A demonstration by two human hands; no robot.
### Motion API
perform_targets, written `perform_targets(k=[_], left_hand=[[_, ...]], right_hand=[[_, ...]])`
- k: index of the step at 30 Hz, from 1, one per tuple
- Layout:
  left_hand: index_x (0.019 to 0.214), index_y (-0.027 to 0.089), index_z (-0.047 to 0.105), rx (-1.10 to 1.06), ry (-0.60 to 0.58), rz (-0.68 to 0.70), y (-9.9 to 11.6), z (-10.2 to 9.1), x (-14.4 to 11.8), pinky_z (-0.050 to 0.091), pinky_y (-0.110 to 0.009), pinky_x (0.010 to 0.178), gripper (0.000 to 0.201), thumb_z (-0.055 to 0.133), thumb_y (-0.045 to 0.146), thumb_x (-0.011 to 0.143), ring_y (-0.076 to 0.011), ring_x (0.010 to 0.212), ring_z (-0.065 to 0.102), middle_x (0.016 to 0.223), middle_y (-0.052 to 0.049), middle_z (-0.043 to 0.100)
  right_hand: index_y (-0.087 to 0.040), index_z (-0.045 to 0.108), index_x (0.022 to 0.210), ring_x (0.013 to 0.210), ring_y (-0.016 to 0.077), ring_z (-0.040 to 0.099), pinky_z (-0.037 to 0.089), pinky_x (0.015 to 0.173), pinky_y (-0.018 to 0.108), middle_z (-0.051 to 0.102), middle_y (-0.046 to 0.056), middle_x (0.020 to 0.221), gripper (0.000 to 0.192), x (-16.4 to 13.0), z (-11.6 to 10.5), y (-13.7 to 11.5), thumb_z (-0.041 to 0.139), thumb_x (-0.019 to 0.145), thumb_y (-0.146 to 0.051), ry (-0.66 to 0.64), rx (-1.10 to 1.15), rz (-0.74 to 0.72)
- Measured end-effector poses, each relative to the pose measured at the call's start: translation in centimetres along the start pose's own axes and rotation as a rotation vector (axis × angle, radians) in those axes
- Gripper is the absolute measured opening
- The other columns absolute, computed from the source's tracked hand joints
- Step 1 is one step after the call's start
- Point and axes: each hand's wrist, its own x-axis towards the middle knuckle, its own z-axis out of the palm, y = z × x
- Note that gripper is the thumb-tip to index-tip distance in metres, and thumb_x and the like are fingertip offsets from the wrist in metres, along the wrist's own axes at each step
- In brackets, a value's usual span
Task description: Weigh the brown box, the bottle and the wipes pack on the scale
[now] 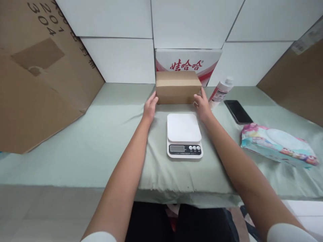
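Note:
A small brown cardboard box [178,90] is at the back of the table, in front of a white carton with red lettering. My left hand [150,107] presses against its left end, fingers along the side. At the right end my right hand [202,102] grips the box, its thumb toward the front. Both hands hold the box between them; the far fingertips are hidden behind its ends. Between my forearms lies a white kitchen scale [184,129] with a flat square platform and a dark panel with a display and buttons. Nothing rests on its platform.
The white carton [186,60] stands against the tiled wall. Right of my right hand are a white and red bottle [221,90], a black phone [238,112] and a pack of wipes [277,144]. Large cardboard sheets [37,90] flank the green cloth-covered table [101,144].

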Motion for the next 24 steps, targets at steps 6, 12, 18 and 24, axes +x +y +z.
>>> perform_targets(k=[6, 12, 18, 24], left_hand=[[0.131, 0.024, 0.078, -0.062, 0.075, 0.144, 3.5, 0.4, -1.9, 0.042, -0.049, 0.130, 0.056, 0.077, 0.058, 0.085, -0.0311, 0.152, 0.054, 0.151, -0.008, 0.068], [0.127, 0.030, 0.081, -0.078, 0.125, 0.191, 9.7, -0.4, -12.2, 0.052, -0.051, 0.123, 0.042, 0.076, 0.051, 0.090, -0.0319, 0.143, 0.064, 0.144, -0.005, 0.074], [0.118, 0.028, 0.084, -0.062, 0.161, 0.091, 9.0, -0.9, -20.4, 0.058, -0.055, 0.116, 0.037, 0.080, 0.050, 0.087, -0.0348, 0.135, 0.070, 0.135, -0.010, 0.077], [0.115, 0.026, 0.085, -0.031, 0.147, 0.053, 7.8, -1.2, -19.7, 0.060, -0.058, 0.114, 0.040, 0.082, 0.052, 0.084, -0.0371, 0.135, 0.069, 0.134, -0.012, 0.078]], right_hand=[[-0.042, 0.041, 0.156, 0.134, 0.0280, 0.061, 0.060, 0.105, 0.052, 0.058, 0.007, 0.149, 0.075, -3.0, -1.2, -3.0, 0.067, 0.086, -0.057, 0.002, -0.130, -0.207], [-0.045, 0.037, 0.152, 0.123, 0.0263, 0.064, 0.061, 0.101, 0.049, 0.051, 0.006, 0.146, 0.074, -12.4, -3.7, -7.4, 0.074, 0.089, -0.055, -0.032, -0.260, -0.466], [-0.046, 0.037, 0.149, 0.131, 0.0257, 0.059, 0.060, 0.105, 0.049, 0.048, 0.005, 0.147, 0.068, -19.2, -5.7, -4.1, 0.072, 0.091, -0.043, 0.037, -0.228, -0.463], [-0.044, 0.040, 0.149, 0.128, 0.0254, 0.060, 0.061, 0.102, 0.048, 0.049, 0.006, 0.145, 0.061, -19.0, -5.6, -2.6, 0.067, 0.095, -0.040, 0.062, -0.217, -0.459]])
